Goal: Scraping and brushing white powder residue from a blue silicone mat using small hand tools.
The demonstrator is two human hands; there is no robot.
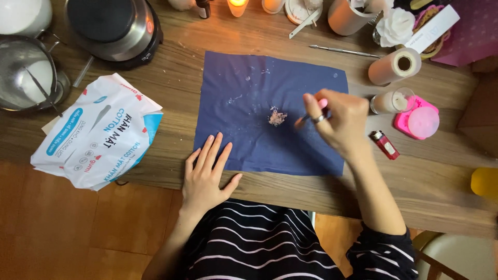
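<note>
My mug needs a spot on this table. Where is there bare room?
Bare wood lies along the near table edge, right of the blue cloth, below the red lighter. The far edge is crowded around the paper roll.

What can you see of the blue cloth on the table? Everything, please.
The blue cloth is a dark navy, roughly square sheet that looks like thin fabric, spread flat on the wooden table. Pale specks dot its upper middle, and a small pinkish-white crumb pile sits near its centre. The left hand lies flat on its near edge; the right hand holds a thin pink tool over it, beside the pile.
</note>
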